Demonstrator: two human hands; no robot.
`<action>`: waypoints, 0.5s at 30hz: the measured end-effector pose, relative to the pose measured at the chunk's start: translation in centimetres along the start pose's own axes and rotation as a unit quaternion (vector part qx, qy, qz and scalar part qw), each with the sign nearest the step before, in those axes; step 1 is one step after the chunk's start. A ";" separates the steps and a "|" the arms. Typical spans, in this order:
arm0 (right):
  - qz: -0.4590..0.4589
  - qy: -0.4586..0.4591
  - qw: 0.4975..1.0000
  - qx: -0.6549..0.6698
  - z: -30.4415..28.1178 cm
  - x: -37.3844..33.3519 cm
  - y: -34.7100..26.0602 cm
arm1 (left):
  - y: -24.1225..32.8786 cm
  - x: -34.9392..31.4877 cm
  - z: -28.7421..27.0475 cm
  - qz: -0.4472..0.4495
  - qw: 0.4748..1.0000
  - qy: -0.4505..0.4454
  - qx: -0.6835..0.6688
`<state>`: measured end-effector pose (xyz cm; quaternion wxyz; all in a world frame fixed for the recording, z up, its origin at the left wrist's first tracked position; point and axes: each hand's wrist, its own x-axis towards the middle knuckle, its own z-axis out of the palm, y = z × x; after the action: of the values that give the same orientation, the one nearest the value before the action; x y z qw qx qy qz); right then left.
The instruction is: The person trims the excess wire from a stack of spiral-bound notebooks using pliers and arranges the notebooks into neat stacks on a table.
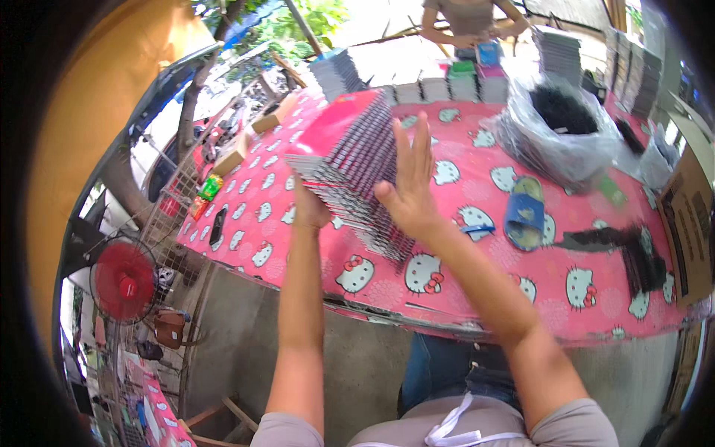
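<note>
A tall stack of spiral-bound notebooks (333, 138) with a pink-red cover on top stands tilted over the pink table. Dark coil bindings run down its right side. My left hand (311, 206) grips the stack's near left side, its fingers partly hidden behind the pages. Against the coil side is my right hand (414, 182), open, with fingers stretched upward and the thumb apart; whether its palm presses on the coils I cannot tell. A blue slipper (524, 214) and a small blue-handled tool (477, 229) lie right of my right hand.
A patterned pink cloth covers the table (372, 307). A clear plastic bag (514, 138) of black material stands at the right, near a cardboard box (685, 212). Notebook stacks (449, 87) line the far edge, where another person (477, 18) stands. A phone (218, 226) lies left.
</note>
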<state>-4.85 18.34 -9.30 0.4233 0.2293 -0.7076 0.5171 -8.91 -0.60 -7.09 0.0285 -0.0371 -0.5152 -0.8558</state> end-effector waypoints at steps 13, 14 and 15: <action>0.074 -0.632 0.727 -0.256 -14.9 -7.8 3.6 | 2.0 -2.0 -4.3 0.150 0.979 0.089 0.105; 0.063 -0.625 0.735 -0.255 -15.0 -8.0 3.6 | 1.7 -3.0 -3.0 0.152 0.977 0.100 0.111; 0.052 -0.618 0.742 -0.253 -15.3 -8.4 3.6 | 1.4 -4.1 -1.7 0.154 0.975 0.112 0.116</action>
<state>2.45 32.81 -16.60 -0.0920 0.3461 -0.9298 0.0851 -4.79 -2.67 -7.04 0.2220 -0.0160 -0.5928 -0.7740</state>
